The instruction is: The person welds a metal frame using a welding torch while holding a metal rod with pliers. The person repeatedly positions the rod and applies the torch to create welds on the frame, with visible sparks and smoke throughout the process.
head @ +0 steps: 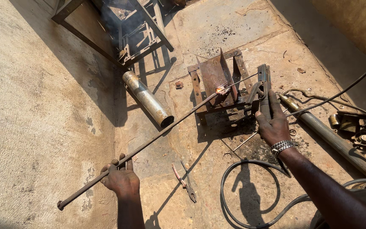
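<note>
My left hand [121, 178] grips a long thin rusty steel rod [157, 136] near its lower end. The rod runs up and right to a small rusty angle-iron frame [217, 80] on the concrete floor. My right hand [273, 123], with a metal bracelet on the wrist, holds a welding electrode holder [264, 87]. Its thin electrode [240, 81] reaches left to the rod's far tip, where a small orange glow [220, 90] shows against the frame.
A short metal pipe [148, 99] lies left of the frame. Pliers [185, 181] lie between my arms. A black cable [242, 191] loops on the floor. A long tube [327, 135] and small metal parts [356, 129] lie at right. A dark metal frame [128, 29] stands at top.
</note>
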A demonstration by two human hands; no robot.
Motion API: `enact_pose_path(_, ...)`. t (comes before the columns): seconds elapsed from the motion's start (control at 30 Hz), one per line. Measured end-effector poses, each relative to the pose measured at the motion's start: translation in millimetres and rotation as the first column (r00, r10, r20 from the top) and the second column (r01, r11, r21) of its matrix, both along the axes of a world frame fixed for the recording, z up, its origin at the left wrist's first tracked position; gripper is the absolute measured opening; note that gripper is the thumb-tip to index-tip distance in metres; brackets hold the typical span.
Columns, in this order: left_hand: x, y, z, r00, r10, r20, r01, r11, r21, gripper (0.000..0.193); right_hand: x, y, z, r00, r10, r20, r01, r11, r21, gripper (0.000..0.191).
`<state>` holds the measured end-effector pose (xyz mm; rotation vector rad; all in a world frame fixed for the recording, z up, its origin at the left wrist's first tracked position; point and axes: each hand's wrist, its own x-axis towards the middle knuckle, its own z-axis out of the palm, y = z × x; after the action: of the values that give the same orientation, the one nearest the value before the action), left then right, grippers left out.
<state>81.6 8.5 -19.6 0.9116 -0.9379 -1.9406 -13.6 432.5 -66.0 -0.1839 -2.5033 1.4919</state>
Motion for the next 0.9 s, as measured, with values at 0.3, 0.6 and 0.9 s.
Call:
enact_pose_path(0.3, -2.2, -0.2, -0.2, 1.0, 0.001, -0.019, -0.001, 1.0, 0.014, 0.028, 2.2, 0.2, -0.6, 1.0, 0.009, -0.03, -0.008, 1.0, 0.024, 0.087)
enact_pose_path(0.6, -0.2, -0.2, 1.4, 1.0, -0.008, -0.024, 0.009, 0.999, 0.032, 0.037, 5.6, -1.1, -3.1, 1.0, 0.019, -0.001, -0.019, 1.0, -0.016, 0.085)
enact_pose_path(0.9, 0.4, -0.8, -1.0, 0.999, 0.003, -0.041, -0.002, 1.0, 0.03, 0.033, 4.9, -2.6, 3.3, 0.999, 0.016, -0.043, -0.017, 1.0, -0.024, 0.087)
